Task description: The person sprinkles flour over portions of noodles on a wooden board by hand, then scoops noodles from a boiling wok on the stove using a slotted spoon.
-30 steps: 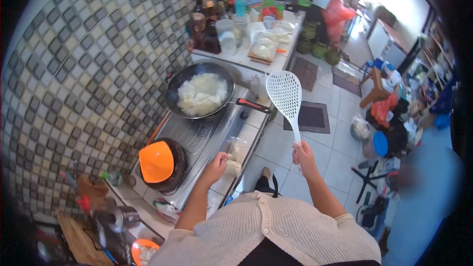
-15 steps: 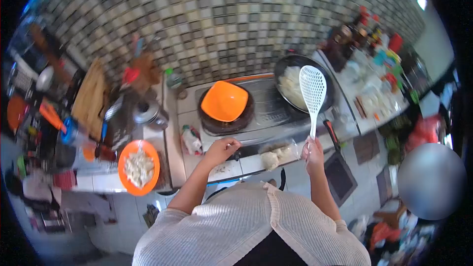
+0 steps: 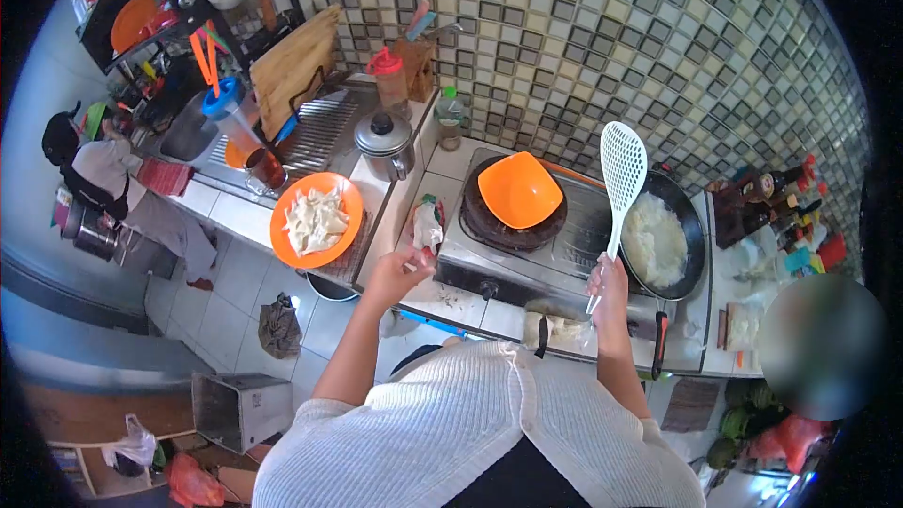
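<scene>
My right hand (image 3: 609, 284) is closed round the handle of a white perforated skimmer (image 3: 624, 167), held upright with its head raised. Just right of it, a black frying pan (image 3: 696, 243) on the stove holds pale food (image 3: 655, 243) in oil. My left hand (image 3: 403, 273), fingers curved and slightly apart, is beside a small white plastic packet (image 3: 428, 224) left of the stove; whether the fingertips touch it is hard to tell. An orange bowl (image 3: 520, 190) sits on the left burner. On the counter further left, an orange plate (image 3: 353, 212) carries pale, folded pieces (image 3: 316, 220).
A metal pot (image 3: 384, 143), a glass of dark drink (image 3: 265, 169) and a cutting board (image 3: 293, 71) stand on the left counter. Sauce bottles (image 3: 776, 183) line the right counter. A clear bag (image 3: 564, 329) lies at the stove's front edge. Another person (image 3: 103, 169) stands at far left.
The view has turned left, bringing the other person and the sink side into sight. My left hand has moved left to the packet. My right hand still holds the skimmer up.
</scene>
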A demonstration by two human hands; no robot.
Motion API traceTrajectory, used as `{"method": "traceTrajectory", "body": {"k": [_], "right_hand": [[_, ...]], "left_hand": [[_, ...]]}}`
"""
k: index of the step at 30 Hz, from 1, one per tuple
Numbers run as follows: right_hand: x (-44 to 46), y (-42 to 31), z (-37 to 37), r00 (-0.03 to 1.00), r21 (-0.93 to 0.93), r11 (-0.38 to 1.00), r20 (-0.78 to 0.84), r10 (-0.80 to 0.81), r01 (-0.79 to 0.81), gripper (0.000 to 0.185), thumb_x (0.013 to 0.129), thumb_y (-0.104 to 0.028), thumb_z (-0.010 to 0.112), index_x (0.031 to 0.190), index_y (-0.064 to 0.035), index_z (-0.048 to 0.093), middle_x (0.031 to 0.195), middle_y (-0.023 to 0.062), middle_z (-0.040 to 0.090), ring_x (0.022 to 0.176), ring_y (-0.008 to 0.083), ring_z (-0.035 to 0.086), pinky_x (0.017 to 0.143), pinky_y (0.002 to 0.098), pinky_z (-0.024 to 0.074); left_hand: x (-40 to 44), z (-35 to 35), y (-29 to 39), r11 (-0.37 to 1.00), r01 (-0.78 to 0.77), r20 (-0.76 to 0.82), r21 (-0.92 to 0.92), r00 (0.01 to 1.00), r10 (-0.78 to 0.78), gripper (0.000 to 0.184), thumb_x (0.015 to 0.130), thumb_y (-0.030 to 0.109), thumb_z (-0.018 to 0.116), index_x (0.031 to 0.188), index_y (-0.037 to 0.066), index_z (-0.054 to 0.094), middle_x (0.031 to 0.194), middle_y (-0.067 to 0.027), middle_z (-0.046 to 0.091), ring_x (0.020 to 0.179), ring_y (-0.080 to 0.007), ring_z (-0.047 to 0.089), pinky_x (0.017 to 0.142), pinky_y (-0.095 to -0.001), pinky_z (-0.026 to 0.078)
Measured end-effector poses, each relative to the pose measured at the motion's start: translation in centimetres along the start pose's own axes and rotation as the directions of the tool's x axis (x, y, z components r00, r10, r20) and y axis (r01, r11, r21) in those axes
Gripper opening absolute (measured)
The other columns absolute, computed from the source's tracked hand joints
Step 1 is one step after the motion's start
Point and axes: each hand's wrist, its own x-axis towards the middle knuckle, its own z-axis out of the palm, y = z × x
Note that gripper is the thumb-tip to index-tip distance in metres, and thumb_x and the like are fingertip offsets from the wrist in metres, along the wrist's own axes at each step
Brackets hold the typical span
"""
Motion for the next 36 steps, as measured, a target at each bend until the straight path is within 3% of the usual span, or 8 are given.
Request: {"method": "traceTrajectory", "body": {"k": [9, 12, 15, 18, 19, 21, 25, 36], "right_hand": [[-0.1, -1.5, 0.1, 0.999, -0.01, 1.0, 0.04, 0.01, -0.01, 0.012, 0.091, -0.02, 0.055, 0.087, -0.0117, 0.048, 0.055, -0.0044, 0.038, 0.042, 0.0064, 0.035, 0.039, 0.0217, 0.0296], [-1.0, -1.8, -1.9, 0.999, -0.018, 1.0, -0.038, -0.017, 0.016, 0.012, 0.092, -0.02, 0.055, 0.089, -0.0111, 0.048, 0.056, -0.0044, 0.038, 0.043, 0.0053, 0.035, 0.039, 0.0207, 0.0284], [-2.0, -2.2, -5.0, 0.995, -0.003, 0.998, -0.073, -0.067, 0.067, 0.011, 0.092, -0.02, 0.054, 0.09, -0.0109, 0.049, 0.057, -0.0047, 0.038, 0.044, 0.0039, 0.034, 0.039, 0.0195, 0.0274], [-4.2, -3.7, -6.9, 0.973, -0.075, 0.989, -0.183, -0.139, 0.127, 0.011, 0.092, -0.02, 0.054, 0.09, -0.011, 0.049, 0.058, -0.0052, 0.038, 0.045, 0.003, 0.035, 0.039, 0.0187, 0.0273], [-4.9, -4.1, -7.4, 0.963, -0.144, 0.983, -0.224, -0.147, 0.116, 0.011, 0.092, -0.02, 0.055, 0.09, -0.0108, 0.049, 0.058, -0.0056, 0.037, 0.046, 0.0026, 0.035, 0.039, 0.0183, 0.0273], [-5.9, -3.6, -8.9, 0.95, -0.235, 0.962, -0.24, -0.199, 0.142, 0.01, 0.092, -0.019, 0.054, 0.092, -0.0109, 0.049, 0.058, -0.0058, 0.037, 0.044, 0.0024, 0.035, 0.038, 0.0186, 0.0276], [-7.1, 0.2, -8.9, 0.959, -0.367, 0.928, -0.235, -0.159, 0.064, 0.013, 0.091, -0.019, 0.056, 0.095, -0.009, 0.049, 0.055, -0.0058, 0.037, 0.041, 0.003, 0.034, 0.036, 0.0199, 0.0272], [2.1, 7.9, -3.5, 0.997, -0.369, 0.928, -0.049, -0.067, 0.045, 0.027, 0.088, -0.027, 0.061, 0.1, -0.0038, 0.052, 0.058, -0.0034, 0.044, 0.043, 0.0067, 0.04, 0.039, 0.023, 0.0319]], "left_hand": [[2.8, 4.2, -13.0, 0.956, 0.198, -0.001, -0.215, 0.979, -0.203, 0.011, 0.08, 0.01, 0.067, 0.09, 0.005, 0.068, 0.074, -0.0093, 0.066, 0.062, -0.0157, 0.064, 0.062, -0.0299, 0.052], [6.7, 5.8, -13.9, 0.976, -0.133, -0.251, 0.172, 0.952, 0.174, 0.013, 0.083, 0.009, 0.062, 0.092, 0.003, 0.067, 0.079, -0.0127, 0.067, 0.071, -0.0199, 0.066, 0.065, -0.0316, 0.052], [10.5, 7.0, -14.1, 0.954, 0.042, -0.109, 0.296, 0.994, -0.01, 0.018, 0.083, 0.017, 0.059, 0.091, 0.003, 0.067, 0.085, -0.0136, 0.067, 0.082, -0.0236, 0.066, 0.071, -0.034, 0.052], [16.1, 8.1, -18.7, 0.723, 0.438, -0.027, 0.534, 0.864, -0.503, 0.022, 0.079, 0.027, 0.056, 0.087, 0.01, 0.067, 0.086, -0.0156, 0.067, 0.082, -0.0309, 0.065, 0.071, -0.0413, 0.051], [16.3, 7.8, -18.0, 0.732, 0.415, -0.004, 0.54, 0.871, -0.491, 0.022, 0.079, 0.027, 0.056, 0.087, 0.01, 0.067, 0.086, -0.0156, 0.067, 0.082, -0.0309, 0.065, 0.071, -0.0413, 0.051], [15.3, 6.6, -16.3, 0.794, 0.125, -0.081, 0.596, 0.992, -0.095, 0.021, 0.083, 0.024, 0.052, 0.086, 0.009, 0.066, 0.082, -0.0177, 0.066, 0.078, -0.0357, 0.064, 0.068, -0.0448, 0.05], [14.2, 5.0, -11.3, 0.735, -0.029, -0.119, 0.677, 0.982, 0.148, 0.019, 0.09, 0.022, 0.049, 0.091, 0.007, 0.062, 0.078, -0.0197, 0.064, 0.075, -0.0391, 0.062, 0.067, -0.0488, 0.048], [14.8, -0.9, -1.6, 0.786, -0.152, 0.003, 0.599, 0.982, 0.188, 0.023, 0.076, 0.022, 0.07, 0.092, 0.007, 0.061, 0.081, -0.0159, 0.065, 0.078, -0.0328, 0.062, 0.068, -0.0421, 0.047]]}}
